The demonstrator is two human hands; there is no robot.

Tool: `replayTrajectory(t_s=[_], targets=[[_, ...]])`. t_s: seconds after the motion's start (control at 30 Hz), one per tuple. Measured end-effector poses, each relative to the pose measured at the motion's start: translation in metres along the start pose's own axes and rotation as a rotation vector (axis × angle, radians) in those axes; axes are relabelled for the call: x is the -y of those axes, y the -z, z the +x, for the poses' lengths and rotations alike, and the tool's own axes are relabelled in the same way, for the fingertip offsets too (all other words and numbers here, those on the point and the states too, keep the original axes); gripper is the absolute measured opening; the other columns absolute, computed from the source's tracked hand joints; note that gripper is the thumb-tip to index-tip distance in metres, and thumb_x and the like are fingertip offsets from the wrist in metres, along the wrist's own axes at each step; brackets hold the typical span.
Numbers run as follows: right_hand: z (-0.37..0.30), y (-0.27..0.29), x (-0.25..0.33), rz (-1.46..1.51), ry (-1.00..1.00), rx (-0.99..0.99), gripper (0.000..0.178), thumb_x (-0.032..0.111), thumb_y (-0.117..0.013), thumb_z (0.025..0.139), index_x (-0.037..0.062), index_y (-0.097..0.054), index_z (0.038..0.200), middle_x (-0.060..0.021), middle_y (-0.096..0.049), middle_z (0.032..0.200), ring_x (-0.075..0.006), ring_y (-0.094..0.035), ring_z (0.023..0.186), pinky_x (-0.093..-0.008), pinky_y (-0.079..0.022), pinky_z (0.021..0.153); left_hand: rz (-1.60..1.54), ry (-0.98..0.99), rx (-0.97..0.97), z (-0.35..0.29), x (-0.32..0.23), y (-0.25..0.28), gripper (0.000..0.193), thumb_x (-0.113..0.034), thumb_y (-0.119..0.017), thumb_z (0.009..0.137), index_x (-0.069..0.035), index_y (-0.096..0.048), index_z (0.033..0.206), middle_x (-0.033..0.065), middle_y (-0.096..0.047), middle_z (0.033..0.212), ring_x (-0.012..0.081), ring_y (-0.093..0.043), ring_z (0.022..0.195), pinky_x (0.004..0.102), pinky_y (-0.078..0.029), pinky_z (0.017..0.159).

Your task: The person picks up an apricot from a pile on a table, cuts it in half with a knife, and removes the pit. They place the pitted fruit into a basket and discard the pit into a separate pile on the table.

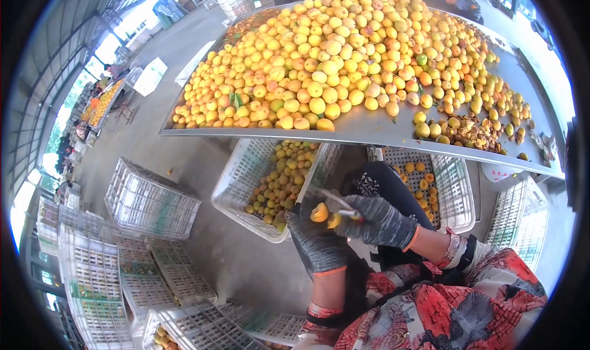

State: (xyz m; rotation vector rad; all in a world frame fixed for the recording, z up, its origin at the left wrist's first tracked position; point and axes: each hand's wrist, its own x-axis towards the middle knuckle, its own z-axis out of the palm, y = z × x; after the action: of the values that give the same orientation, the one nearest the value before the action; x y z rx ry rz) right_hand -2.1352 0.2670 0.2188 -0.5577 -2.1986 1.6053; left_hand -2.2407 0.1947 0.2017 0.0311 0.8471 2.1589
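While the head view is looking down on the work, the left hand point(316, 242) is holding a fruit piece point(319, 212), its fingers partly curled, and the right hand point(375, 221) is gripping a slim tool point(351, 215) in a nearly full fist. A second piece point(334, 220) is showing between the hands; which one is holding it cannot be told. Both pieces are sitting on the near side of the table point(381, 140). The tool's blurred end is pointing far and left, close to the fruit piece; were it skidding on soft flesh, it could be nicking the left hand. A loose grip could be letting either piece fall. Fruit in the heap point(319, 79) is lying right by the near rim, so a bump could be sending some over. As for materials, the knitted gloves point(322, 251) are showing flecked grey yarn; the table is presenting smooth grey metal; the heap is comprising rounded yellow fruit; the scraps point(473, 133) to the right are looking brown and crumpled. Slotted pale plastic is forming the left crate point(236, 178) and the right crate point(458, 190).
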Motion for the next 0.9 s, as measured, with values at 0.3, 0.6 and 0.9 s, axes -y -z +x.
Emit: replayTrajectory(t_s=[0.3, 0.6, 0.9], targets=[[0.016, -0.035, -0.013, -0.237, 0.010, -0.242, 0.034, 0.019, -0.063, 0.075, 0.0064, -0.053, 0.105, -0.0097, -0.058, 0.084, -0.0207, -0.058, 0.076, -0.0306, -0.045, 0.065, -0.064, -0.055, 0.065, 0.014, -0.004, 0.010, 0.035, -0.014, -0.053, 0.078, 0.001, -0.044, 0.108, 0.0135, -0.050, 0.101, 0.0236, -0.051, 0.091, 0.0345, -0.045, 0.078], [-0.027, -0.019, 0.004, 0.356, 0.032, -0.373, 0.027, 0.008, -0.063, 0.076, 0.0047, -0.055, 0.101, -0.0011, -0.059, 0.083, -0.0076, -0.054, 0.075, -0.0217, -0.045, 0.062, -0.159, -0.011, 0.166, -0.017, 0.024, 0.006, 0.024, -0.021, -0.051, 0.084, -0.005, -0.048, 0.101, 0.0066, -0.052, 0.100, 0.0174, -0.050, 0.092, 0.0323, -0.040, 0.084], [-0.103, 0.046, -0.011, 0.574, -0.082, -0.281, 0.024, 0.014, -0.058, 0.081, 0.0099, -0.054, 0.104, 0.0036, -0.056, 0.076, -0.0031, -0.050, 0.054, -0.0172, -0.041, 0.047, -0.079, -0.027, 0.152, -0.039, 0.099, -0.022, 0.032, -0.034, -0.046, 0.085, -0.004, -0.049, 0.098, 0.0091, -0.052, 0.097, 0.0212, -0.051, 0.089, 0.0354, -0.044, 0.080]])
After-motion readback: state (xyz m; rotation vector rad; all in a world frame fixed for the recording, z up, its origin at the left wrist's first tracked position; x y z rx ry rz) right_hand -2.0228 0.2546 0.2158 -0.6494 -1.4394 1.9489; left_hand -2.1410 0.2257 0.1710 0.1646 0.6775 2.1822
